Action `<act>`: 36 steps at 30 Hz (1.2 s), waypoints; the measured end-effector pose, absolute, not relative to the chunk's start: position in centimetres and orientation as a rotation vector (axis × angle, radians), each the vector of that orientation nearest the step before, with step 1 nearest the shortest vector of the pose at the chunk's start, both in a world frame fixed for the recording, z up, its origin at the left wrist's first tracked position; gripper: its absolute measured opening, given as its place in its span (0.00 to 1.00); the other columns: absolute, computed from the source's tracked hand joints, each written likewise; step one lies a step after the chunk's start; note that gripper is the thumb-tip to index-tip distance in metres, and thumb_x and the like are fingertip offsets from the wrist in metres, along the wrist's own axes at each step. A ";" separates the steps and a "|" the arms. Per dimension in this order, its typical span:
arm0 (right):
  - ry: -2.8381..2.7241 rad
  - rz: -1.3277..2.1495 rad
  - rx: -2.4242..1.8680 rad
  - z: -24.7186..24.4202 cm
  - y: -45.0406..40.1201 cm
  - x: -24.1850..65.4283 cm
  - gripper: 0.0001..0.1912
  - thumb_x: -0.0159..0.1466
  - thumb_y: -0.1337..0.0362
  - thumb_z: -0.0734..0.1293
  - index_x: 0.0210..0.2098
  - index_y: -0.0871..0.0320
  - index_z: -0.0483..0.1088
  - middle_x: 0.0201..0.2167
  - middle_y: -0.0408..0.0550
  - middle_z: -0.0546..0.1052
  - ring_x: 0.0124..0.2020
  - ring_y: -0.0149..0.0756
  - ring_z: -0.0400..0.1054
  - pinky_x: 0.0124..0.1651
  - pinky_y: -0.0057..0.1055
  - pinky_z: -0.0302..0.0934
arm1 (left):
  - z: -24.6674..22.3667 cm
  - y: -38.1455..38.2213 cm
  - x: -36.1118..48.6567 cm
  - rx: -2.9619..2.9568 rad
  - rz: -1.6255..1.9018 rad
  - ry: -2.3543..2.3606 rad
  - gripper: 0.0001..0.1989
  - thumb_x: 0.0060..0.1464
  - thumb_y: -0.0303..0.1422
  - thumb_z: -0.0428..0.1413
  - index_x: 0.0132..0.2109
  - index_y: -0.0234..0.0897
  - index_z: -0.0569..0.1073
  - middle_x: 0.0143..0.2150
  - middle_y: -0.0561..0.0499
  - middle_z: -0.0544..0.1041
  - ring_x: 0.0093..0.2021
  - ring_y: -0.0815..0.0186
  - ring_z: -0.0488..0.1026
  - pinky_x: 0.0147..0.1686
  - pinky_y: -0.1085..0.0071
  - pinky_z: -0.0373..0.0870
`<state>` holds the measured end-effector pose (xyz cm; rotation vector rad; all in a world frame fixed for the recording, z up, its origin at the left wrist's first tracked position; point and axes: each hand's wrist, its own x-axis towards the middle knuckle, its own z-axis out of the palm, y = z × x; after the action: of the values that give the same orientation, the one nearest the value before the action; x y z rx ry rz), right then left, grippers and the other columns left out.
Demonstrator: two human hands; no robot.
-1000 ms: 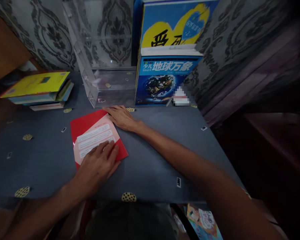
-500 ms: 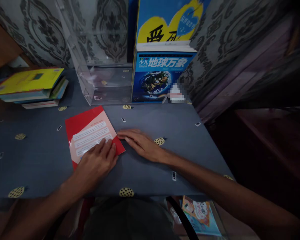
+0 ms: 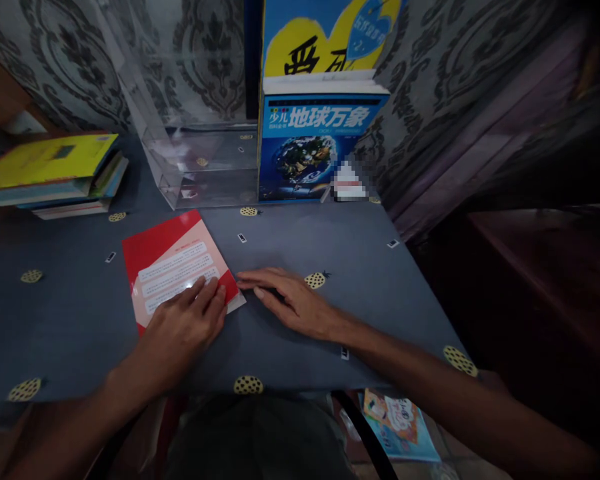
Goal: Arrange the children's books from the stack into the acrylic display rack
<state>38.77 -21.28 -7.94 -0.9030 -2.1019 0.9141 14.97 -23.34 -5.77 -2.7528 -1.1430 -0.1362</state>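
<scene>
A red and pink book (image 3: 167,248) with white text panels lies flat on the grey tablecloth. My left hand (image 3: 187,317) rests on its lower part, fingers laid out over the cover. A pale page corner shows under the cover at the book's lower right. At the book's right edge is my right hand (image 3: 290,300), its fingers stretched toward that edge and its thumb apart from them. I cannot tell whether its fingertips touch the book.
A clear acrylic stand (image 3: 210,187) at the back holds a blue earth book (image 3: 305,150) and a taller blue and yellow book (image 3: 300,40). Stacked books (image 3: 50,167) lie at the left. Below the table's front edge is a colourful packet (image 3: 400,427).
The view has shifted slightly, so most things sit a little further left. The cover's lower right corner has lifted from the page beneath, and my right thumb has spread away from the fingers.
</scene>
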 end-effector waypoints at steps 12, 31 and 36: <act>-2.122 0.894 -0.854 -7.3 -21.7 38.8 0.19 0.72 0.68 0.57 0.59 0.55 0.69 0.52 0.52 0.77 0.54 0.38 0.69 0.58 0.44 0.65 | -5.6 -23.4 15.5 -2.697 -0.122 -1.085 0.18 0.65 0.26 0.45 0.53 0.30 0.76 0.54 0.36 0.79 0.55 0.47 0.77 0.43 0.54 0.81; -2.597 0.498 -0.809 -7.0 -21.6 38.6 0.14 0.71 0.68 0.60 0.52 0.61 0.72 0.45 0.48 0.82 0.50 0.35 0.69 0.58 0.35 0.59 | -9.6 -21.3 11.3 -2.674 -0.201 -1.125 0.22 0.63 0.31 0.43 0.54 0.45 0.79 0.54 0.50 0.81 0.49 0.58 0.81 0.38 0.66 0.81; -2.697 0.373 -0.765 -6.1 -20.4 37.9 0.12 0.73 0.62 0.60 0.49 0.59 0.71 0.49 0.46 0.81 0.56 0.35 0.66 0.62 0.35 0.54 | -11.7 -18.7 8.8 -2.682 -0.305 -1.186 0.22 0.64 0.38 0.45 0.58 0.49 0.76 0.58 0.52 0.78 0.57 0.57 0.76 0.51 0.63 0.78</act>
<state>37.92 -20.43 -6.13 -0.7646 -2.6968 0.3727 8.80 -18.73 -11.72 -2.6822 -1.1862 -0.3050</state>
